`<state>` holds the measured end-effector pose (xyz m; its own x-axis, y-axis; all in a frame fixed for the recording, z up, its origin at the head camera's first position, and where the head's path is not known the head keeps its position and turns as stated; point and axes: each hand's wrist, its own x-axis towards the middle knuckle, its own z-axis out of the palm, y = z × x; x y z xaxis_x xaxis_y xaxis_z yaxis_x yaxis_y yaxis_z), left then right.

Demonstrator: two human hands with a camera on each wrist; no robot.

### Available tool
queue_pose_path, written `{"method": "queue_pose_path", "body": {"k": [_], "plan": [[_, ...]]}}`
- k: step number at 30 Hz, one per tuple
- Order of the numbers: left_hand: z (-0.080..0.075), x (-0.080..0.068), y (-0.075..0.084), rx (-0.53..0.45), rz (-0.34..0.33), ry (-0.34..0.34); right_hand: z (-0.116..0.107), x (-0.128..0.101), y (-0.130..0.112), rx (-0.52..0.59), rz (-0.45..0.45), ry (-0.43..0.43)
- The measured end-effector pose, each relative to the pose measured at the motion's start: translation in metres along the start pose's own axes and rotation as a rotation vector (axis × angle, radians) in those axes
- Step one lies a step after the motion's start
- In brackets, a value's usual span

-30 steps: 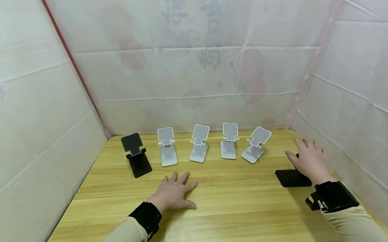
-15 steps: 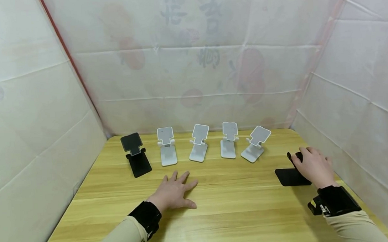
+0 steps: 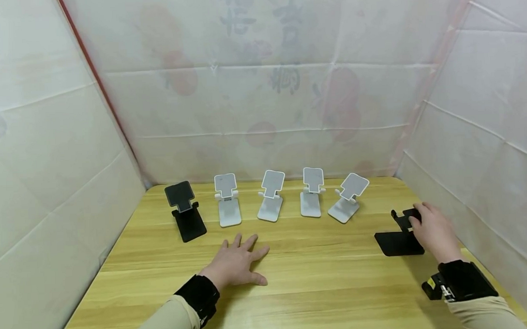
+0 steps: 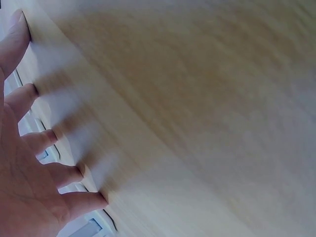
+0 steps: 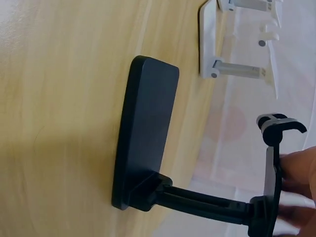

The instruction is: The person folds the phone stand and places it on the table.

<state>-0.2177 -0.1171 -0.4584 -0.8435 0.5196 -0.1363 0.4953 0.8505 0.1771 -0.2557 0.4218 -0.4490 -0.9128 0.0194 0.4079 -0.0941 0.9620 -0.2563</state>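
A black phone stand (image 3: 397, 242) sits at the right of the wooden table (image 3: 320, 288), its base flat and its arm raised. My right hand (image 3: 436, 231) grips its upper cradle plate from behind. In the right wrist view, the stand's base (image 5: 148, 128) lies on the wood, its arm leads to the cradle (image 5: 274, 148), and fingers (image 5: 301, 173) hold the plate. My left hand (image 3: 236, 260) lies flat on the table at centre with fingers spread, holding nothing. The left wrist view shows that palm (image 4: 29, 173) on bare wood.
Across the back of the table runs a row of unfolded stands: a black one (image 3: 184, 211) at the left and several white ones (image 3: 227, 199) (image 3: 271, 201) (image 3: 311, 197) (image 3: 348, 196). White fabric walls (image 3: 49, 143) enclose the table on three sides.
My right hand went from lying over the black stand to curling round its cradle plate and drawing it up and back, so the arm now stands raised. The left hand has not moved.
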Motion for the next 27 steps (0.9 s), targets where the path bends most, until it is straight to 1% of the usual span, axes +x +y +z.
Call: {"method": "queue_pose_path", "body": {"k": [3,5,7,11,12,15,19,20,23,24,27], "plan": [[0.000,0.000,0.000,0.004,0.000,-0.001,-0.038,-0.009,-0.039,0.044,0.058,-0.056],[0.000,0.001,0.000,0.005,0.000,-0.001,-0.051,-0.011,-0.049,0.031,0.113,-0.088],[0.000,0.001,-0.001,0.003,-0.002,-0.002,-0.056,-0.012,-0.049,0.020,0.163,-0.125],[0.001,0.001,-0.002,-0.001,-0.003,-0.002,-0.059,-0.015,-0.042,0.012,0.251,-0.189],[0.001,0.001,-0.002,-0.001,-0.003,-0.003,-0.059,-0.016,-0.041,0.015,0.260,-0.205],[0.001,0.000,-0.001,-0.001,0.001,-0.004,-0.059,-0.019,-0.041,0.070,0.292,-0.254],[0.001,0.000,-0.001,-0.003,0.002,-0.007,-0.055,-0.018,-0.040,0.142,0.297,-0.262],[0.001,0.000,-0.001,-0.005,0.001,-0.008,-0.053,-0.017,-0.039,0.148,0.293,-0.252],[0.001,0.000,0.000,-0.005,-0.004,-0.012,-0.050,-0.013,-0.035,0.182,0.309,-0.259],[0.001,0.000,0.000,-0.003,-0.005,-0.013,-0.049,-0.011,-0.034,0.202,0.312,-0.265],[0.000,0.000,0.000,0.001,-0.007,-0.014,-0.044,-0.009,-0.031,0.308,0.310,-0.290]]}}
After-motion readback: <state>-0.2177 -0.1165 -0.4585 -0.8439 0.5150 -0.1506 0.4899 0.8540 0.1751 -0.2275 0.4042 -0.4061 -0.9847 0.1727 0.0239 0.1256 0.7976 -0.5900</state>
